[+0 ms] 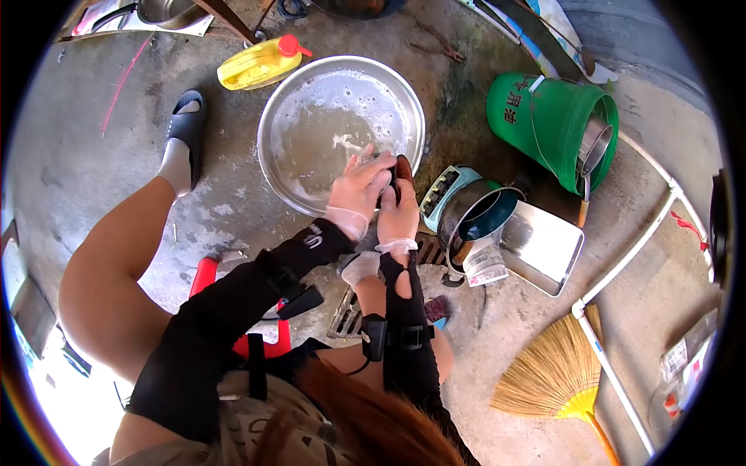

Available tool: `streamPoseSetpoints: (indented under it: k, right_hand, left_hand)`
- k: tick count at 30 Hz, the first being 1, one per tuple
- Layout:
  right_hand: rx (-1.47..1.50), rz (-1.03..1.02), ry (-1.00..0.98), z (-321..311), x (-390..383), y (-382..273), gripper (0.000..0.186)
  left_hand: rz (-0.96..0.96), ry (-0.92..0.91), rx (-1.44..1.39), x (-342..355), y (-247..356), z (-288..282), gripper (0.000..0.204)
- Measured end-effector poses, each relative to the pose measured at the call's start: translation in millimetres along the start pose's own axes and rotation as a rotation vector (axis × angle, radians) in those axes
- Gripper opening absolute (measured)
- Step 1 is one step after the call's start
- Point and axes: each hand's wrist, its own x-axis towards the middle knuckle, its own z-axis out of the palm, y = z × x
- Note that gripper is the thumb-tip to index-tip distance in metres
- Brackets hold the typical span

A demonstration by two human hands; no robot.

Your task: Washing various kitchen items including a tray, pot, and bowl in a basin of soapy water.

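A wide metal basin of cloudy, sudsy water stands on the concrete floor in front of me. Over its near right rim, my left hand and my right hand are close together in thin clear gloves. Between them is a dark brown, rounded oblong object, its far end poking up past my fingers. My right hand grips it from below, and my left fingers close against its left side. Most of the object is covered, so its kind is unclear. Some whitish shreds show in the water beyond my left fingers.
A yellow jug with a red cap lies behind the basin. To the right are a green bucket holding a ladle, a blue-green scale, a metal pot, a rectangular tray, a broom and white pipes.
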Motion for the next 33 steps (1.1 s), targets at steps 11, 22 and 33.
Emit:
streamPoseSetpoints:
  k: [11,22,33]
  right_hand:
    - [-0.014,-0.026,0.024,-4,-13,-24,0.018]
    - [0.001,-0.100,0.005,-14,-11,-17,0.017]
    - [0.927,0.170,-0.100,-17,-12,2,0.023]
  left_hand:
    - [-0.011,-0.099,0.121,25,-22,13,0.032]
    - [-0.242,-0.129,-0.192,21,1,9,0.035]
    - [-0.951,-0.662,-1.434,35,-48,-27,0.037]
